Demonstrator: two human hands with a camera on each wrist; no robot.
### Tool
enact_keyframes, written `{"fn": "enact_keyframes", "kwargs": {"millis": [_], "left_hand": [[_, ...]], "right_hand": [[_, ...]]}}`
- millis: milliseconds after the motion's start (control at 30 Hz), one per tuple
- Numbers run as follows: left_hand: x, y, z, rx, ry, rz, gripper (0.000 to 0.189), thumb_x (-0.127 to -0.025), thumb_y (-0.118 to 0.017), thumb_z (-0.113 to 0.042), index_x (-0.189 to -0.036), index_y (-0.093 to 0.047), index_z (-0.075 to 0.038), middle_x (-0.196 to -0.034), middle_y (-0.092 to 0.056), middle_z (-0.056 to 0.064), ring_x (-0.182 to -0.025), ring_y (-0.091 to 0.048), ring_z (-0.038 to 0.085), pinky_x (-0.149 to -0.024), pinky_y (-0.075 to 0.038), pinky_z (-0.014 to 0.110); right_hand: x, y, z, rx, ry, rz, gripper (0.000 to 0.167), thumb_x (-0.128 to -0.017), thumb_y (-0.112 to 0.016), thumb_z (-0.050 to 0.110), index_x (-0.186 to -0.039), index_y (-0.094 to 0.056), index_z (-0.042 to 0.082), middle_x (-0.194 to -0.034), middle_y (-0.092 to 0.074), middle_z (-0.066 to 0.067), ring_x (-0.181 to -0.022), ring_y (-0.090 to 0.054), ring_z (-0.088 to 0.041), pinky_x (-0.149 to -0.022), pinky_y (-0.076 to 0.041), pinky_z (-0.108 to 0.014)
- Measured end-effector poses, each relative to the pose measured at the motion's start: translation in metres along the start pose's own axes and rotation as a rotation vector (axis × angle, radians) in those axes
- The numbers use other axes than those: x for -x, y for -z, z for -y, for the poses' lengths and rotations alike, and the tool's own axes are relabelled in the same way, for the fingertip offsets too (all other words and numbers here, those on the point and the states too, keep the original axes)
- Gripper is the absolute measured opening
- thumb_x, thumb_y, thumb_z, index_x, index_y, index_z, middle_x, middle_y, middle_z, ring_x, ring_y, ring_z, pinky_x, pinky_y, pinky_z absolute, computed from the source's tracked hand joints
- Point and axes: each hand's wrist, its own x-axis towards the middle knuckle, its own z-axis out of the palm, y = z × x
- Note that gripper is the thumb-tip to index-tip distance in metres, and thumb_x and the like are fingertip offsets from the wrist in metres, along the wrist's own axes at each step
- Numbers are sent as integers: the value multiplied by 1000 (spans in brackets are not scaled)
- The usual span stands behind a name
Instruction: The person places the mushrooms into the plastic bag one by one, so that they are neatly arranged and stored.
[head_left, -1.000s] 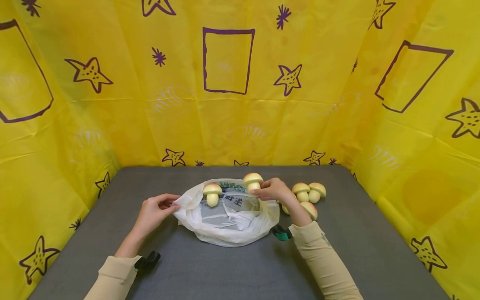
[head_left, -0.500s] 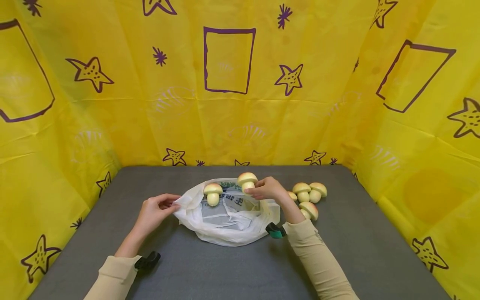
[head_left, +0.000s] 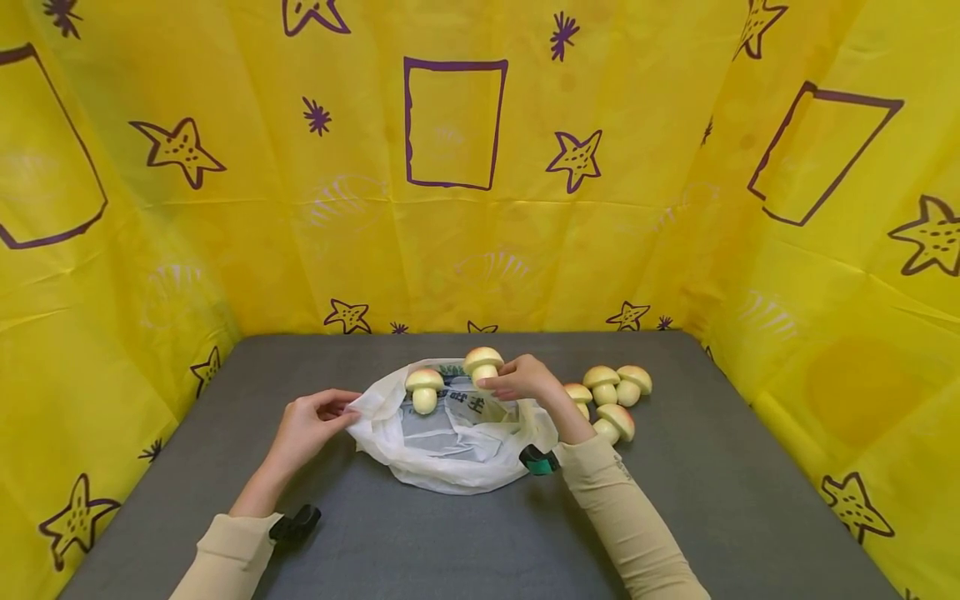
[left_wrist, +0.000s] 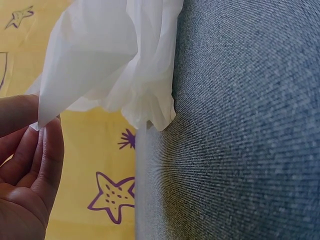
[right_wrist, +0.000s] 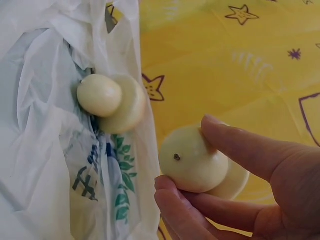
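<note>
Probably light, stiff, smooth

The right hand [head_left: 525, 380] pinches a mushroom [head_left: 482, 359] by its stem [right_wrist: 192, 167], the sensible hold, near the far rim of the white bag [head_left: 450, 478]; whether it's over the opening is unclear. The left hand [head_left: 309, 421] pinches the flimsy-looking bag's edge.

From my distant seat I see a grey tabletop [head_left: 420, 550] with a woven texture. On it lies a white plastic bag [head_left: 457, 479], its mouth spread open. To the right of this bag lie four pale mushrooms [head_left: 601, 377], grouped together; the nearest to the bag is partly hidden from me.
</note>
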Motion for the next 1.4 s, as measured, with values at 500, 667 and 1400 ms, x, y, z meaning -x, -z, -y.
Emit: {"fn": "enact_keyframes", "kwargs": {"millis": [500, 667, 1400], "left_hand": [[0, 0, 2, -21, 16, 12, 26, -77, -79, -17, -101, -73, -11, -85, -71, 5, -67, -60, 6, -60, -52, 19], [0, 0, 2, -21, 25, 16, 26, -77, -79, -18, -101, -73, -11, -85, -70, 5, -67, -60, 7, -61, -52, 19], [0, -1, 4, -18, 7, 7, 25, -76, -79, -16, -101, -73, -12, -84, -70, 5, -66, -60, 5, -60, -52, 18]], "right_hand": [[-16, -18, -4, 51, -22, -16, 36, -77, -79, 30, -90, -71, -2, -86, -71, -13, -90, -69, -32, -82, -55, -41], [-21, -22, -5, 52, -35, -10, 35, -76, -80, 31, -87, -71, -1, -86, -71, -15, -88, -70, -31, -81, -55, -40], [-40, -37, -12, 97, -123, -19, 33, -74, -81, 33, -77, -71, 2, -69, -69, -6, -81, -71, -25, -74, -57, -32]]}}
